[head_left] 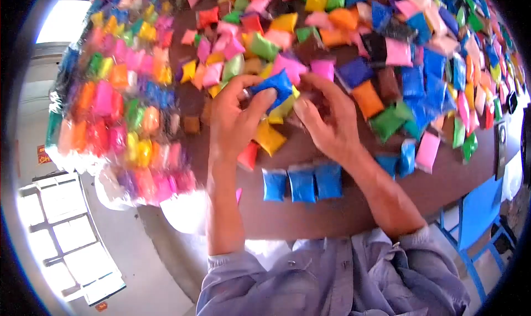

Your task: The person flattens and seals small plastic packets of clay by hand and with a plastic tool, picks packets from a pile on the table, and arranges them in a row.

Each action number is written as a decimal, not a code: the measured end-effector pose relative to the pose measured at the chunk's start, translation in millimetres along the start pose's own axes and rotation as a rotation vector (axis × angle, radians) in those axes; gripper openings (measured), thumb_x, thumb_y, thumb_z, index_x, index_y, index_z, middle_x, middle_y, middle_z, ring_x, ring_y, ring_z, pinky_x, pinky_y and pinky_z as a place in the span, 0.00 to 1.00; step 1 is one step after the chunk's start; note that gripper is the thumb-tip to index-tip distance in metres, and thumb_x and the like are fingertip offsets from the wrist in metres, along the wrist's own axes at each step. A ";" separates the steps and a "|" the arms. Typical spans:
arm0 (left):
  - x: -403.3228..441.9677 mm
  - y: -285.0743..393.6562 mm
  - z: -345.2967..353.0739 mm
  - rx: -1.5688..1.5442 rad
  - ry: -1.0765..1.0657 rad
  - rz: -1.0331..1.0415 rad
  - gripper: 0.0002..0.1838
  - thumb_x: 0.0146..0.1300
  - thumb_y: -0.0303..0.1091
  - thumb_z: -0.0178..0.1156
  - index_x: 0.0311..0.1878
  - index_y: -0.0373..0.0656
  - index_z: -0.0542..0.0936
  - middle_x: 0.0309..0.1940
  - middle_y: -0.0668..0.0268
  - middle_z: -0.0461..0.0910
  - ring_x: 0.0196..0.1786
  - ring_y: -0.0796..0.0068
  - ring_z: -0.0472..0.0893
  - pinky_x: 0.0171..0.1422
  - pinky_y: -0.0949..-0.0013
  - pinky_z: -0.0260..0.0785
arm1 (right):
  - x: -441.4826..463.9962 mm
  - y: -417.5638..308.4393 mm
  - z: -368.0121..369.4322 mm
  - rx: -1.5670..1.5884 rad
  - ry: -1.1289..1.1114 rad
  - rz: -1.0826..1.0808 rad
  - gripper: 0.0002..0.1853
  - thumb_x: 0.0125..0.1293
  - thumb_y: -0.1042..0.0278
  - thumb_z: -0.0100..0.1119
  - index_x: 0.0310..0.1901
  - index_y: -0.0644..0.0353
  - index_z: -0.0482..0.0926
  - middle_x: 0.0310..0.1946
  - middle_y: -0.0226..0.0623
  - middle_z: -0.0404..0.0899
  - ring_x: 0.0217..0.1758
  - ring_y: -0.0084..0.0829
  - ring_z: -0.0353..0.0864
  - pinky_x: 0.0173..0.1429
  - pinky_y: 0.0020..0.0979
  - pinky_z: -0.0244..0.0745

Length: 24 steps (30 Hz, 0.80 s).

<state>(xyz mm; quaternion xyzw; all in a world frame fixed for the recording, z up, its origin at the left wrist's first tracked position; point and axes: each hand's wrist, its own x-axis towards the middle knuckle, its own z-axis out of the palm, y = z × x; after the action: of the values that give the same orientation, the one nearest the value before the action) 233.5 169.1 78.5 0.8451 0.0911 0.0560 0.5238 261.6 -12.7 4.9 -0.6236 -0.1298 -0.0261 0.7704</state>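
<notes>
My left hand (240, 108) grips a blue packet (278, 87) between thumb and fingers, above the pile of coloured packets. Just to its right is my right hand (326, 114), its thumb and fingers curled close together beside the packet; whatever they may hold is too small to make out. Nearer to me, three blue packets (302, 184) lie side by side in a row on the brown table (265, 219). Yellow packets (269, 138) lie under and between my hands.
Clear bags of small colourful packets (102, 100) cover the table's left side. Loose packets in many colours spread across the back and right, including a pink one (427, 152) near the right. A blue chair (478, 211) stands at the lower right.
</notes>
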 end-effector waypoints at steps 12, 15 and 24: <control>-47.7 26.4 18.7 -0.175 0.045 0.061 0.23 0.70 0.28 0.72 0.64 0.33 0.78 0.46 0.63 0.88 0.47 0.81 0.84 0.53 0.74 0.78 | 5.5 -23.8 -10.3 0.216 -0.233 0.238 0.14 0.74 0.68 0.69 0.54 0.70 0.85 0.40 0.34 0.88 0.39 0.19 0.84 0.43 0.24 0.82; -65.5 48.2 31.9 -0.367 0.166 -0.029 0.23 0.71 0.30 0.72 0.66 0.35 0.78 0.48 0.63 0.88 0.48 0.80 0.84 0.55 0.73 0.78 | 0.7 -37.7 -8.7 0.325 -0.197 0.327 0.14 0.76 0.69 0.67 0.55 0.70 0.83 0.40 0.34 0.87 0.37 0.21 0.85 0.43 0.25 0.83; -128.0 36.3 32.5 -0.201 0.199 -0.069 0.09 0.73 0.33 0.69 0.48 0.38 0.85 0.35 0.69 0.86 0.36 0.84 0.81 0.43 0.76 0.74 | -45.9 -73.9 -51.8 0.266 -0.494 0.372 0.17 0.77 0.70 0.63 0.61 0.68 0.80 0.45 0.33 0.87 0.45 0.24 0.88 0.48 0.29 0.86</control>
<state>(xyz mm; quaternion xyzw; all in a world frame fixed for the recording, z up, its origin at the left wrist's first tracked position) 118.1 97.8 96.7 0.7750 0.1657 0.1303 0.5958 211.0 -84.7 55.0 -0.5179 -0.1987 0.2840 0.7821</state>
